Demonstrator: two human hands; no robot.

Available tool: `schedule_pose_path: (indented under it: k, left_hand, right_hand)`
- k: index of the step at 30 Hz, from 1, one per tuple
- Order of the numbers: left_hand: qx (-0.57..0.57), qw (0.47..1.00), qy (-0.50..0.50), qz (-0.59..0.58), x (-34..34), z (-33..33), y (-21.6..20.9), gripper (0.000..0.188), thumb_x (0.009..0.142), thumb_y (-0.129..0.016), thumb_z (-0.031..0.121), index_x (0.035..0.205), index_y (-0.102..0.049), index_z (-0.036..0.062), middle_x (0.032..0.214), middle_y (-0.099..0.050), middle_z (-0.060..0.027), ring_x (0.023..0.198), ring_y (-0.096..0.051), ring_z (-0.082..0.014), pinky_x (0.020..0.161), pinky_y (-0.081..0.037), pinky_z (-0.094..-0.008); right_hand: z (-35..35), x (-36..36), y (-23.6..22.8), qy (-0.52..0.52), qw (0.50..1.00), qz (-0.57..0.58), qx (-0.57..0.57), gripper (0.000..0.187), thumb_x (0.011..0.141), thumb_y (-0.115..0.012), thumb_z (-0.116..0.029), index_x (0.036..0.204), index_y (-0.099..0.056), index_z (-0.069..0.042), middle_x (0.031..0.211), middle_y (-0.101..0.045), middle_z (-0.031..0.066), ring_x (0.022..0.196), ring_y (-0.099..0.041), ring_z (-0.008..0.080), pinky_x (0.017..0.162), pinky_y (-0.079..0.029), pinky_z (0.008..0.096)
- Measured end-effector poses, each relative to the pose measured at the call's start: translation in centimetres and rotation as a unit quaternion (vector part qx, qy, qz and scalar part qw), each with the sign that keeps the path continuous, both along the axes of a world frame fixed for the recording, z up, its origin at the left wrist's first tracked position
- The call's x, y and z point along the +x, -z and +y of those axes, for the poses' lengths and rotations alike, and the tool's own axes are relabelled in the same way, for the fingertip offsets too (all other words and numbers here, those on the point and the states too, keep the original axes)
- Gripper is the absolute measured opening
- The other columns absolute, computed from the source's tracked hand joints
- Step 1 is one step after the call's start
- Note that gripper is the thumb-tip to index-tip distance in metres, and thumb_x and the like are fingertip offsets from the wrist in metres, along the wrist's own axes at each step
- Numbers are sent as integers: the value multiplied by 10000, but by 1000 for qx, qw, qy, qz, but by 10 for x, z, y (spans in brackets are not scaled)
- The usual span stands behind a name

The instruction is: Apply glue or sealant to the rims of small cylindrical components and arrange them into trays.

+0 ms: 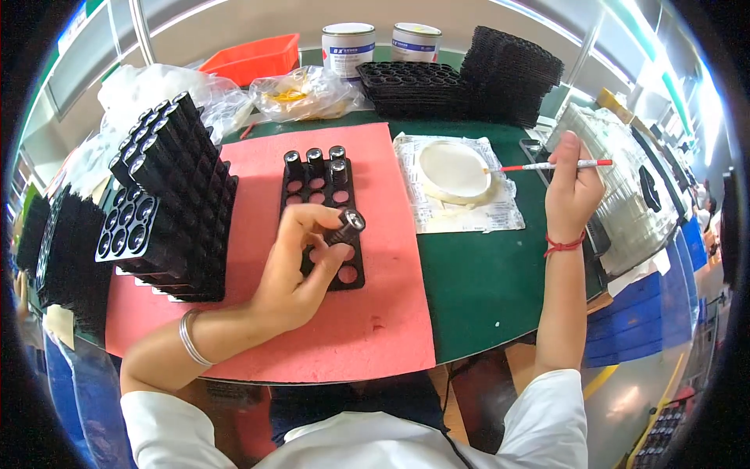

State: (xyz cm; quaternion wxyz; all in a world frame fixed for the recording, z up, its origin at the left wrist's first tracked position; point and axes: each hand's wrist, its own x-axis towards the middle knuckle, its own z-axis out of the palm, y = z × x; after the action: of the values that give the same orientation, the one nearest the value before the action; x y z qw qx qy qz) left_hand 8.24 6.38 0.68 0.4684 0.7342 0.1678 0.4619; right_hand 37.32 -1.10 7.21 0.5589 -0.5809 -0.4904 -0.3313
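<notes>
My left hand (291, 277) pinches a small black cylinder (352, 222) with a shiny, glassy top between thumb and fingers. It is held tilted over a black tray (360, 262) with rows of round holes. Several like cylinders (315, 159) stand upright at the tray's far end; pink shows through other holes. My right hand (574, 187) grips a thin red-and-white brush (539, 166), pointing left. The brush tip touches or hovers at the right rim of a round whitish dish (457, 198), which sits on printed paper (500, 220).
Left of the tray rises a tall stack of black trays (183, 227) topped with cylinders. A pink mat (383, 305) covers part of the green table (484, 297). Behind are plastic bags (308, 90), a red bin (258, 59), two cans (349, 51) and more black trays (508, 74).
</notes>
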Motion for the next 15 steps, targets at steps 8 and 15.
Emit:
schedule_pose_path:
  k: [8,15]
  left_hand:
    - [-67,996,14,56,-2,5,-11,401,788,-558,52,1158,-423,-19,959,-545,-50,808,-517,-88,688,-387,-208]
    - [-153,987,25,38,-1,5,-10,359,804,-561,99,1128,-452,-11,935,-560,-37,748,-545,-79,564,-429,-193]
  right_hand:
    - [0,1,6,-34,998,50,11,336,874,-465,-242,683,-569,15,508,-494,24,483,-454,73,460,-358,228]
    - [1,0,8,-99,984,141,48,407,881,-440,-304,585,-506,-33,512,-451,-9,458,-366,46,426,-274,196]
